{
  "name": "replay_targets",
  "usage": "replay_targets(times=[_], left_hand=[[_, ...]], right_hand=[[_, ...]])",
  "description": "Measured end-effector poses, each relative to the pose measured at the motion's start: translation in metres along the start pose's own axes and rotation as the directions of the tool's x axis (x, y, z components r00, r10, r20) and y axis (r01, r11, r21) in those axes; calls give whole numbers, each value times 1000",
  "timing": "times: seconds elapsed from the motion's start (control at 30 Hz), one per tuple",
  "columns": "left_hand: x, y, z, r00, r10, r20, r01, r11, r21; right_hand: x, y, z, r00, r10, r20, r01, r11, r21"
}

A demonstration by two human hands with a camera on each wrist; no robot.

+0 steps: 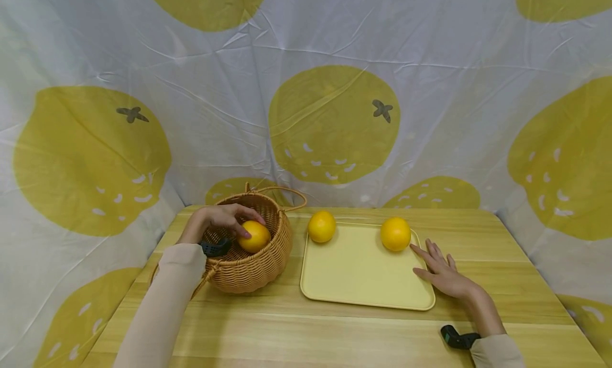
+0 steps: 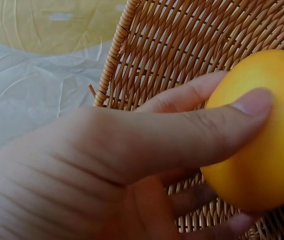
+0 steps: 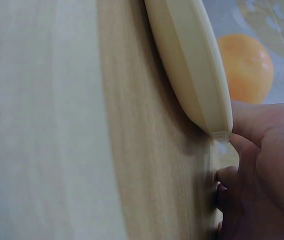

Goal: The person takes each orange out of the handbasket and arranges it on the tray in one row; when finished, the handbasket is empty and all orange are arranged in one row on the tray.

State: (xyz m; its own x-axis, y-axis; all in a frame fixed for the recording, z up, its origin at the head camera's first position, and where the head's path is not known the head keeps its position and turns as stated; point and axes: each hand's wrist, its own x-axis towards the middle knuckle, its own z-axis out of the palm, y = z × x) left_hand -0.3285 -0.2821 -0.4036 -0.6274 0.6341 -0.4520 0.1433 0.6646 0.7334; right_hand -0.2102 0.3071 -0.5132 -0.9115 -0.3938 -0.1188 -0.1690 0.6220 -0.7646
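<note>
My left hand (image 1: 229, 217) reaches into a wicker basket (image 1: 258, 272) and holds an orange (image 1: 255, 237) between thumb and fingers. In the left wrist view the thumb lies across the near side of that orange (image 2: 262, 150), with the other fingers partly hidden behind it. Beside the basket lies a pale yellow tray (image 1: 363, 277). One orange (image 1: 322, 227) sits at its back left corner, another orange (image 1: 395, 233) near its back right corner. With fingers spread, my right hand (image 1: 444, 275) rests at the tray's right edge, the thumb over the rim.
Everything stands on a light wooden table (image 1: 268, 331). The basket's looped handle (image 1: 291, 195) sticks out toward the back right. A white cloth (image 1: 440, 118) printed with large lemons hangs behind the table and along its sides.
</note>
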Motion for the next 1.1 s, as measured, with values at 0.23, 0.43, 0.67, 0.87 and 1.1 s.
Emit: replay_targets(times=[0.23,0.43,0.67,0.87,1.1], left_hand=[[-3,2,1,999,-41,32,42,999,-14],[-3,0,2,1000,4,29,-4,1000,-22],[-12,13,-4,1000,1,-26,0,1000,26],[-27,37,-10,988,-17,-154,29,997,78],[-44,50,-11,947,102,-306,-65,990,128]], right_hand=[[0,0,0,1000,2,3,-2,1000,5],[0,0,-1,1000,0,2,0,1000,0],[1,-2,0,1000,-4,8,4,1000,8],[1,-1,1,1000,-7,8,6,1000,9],[0,-1,0,1000,-4,6,4,1000,8]])
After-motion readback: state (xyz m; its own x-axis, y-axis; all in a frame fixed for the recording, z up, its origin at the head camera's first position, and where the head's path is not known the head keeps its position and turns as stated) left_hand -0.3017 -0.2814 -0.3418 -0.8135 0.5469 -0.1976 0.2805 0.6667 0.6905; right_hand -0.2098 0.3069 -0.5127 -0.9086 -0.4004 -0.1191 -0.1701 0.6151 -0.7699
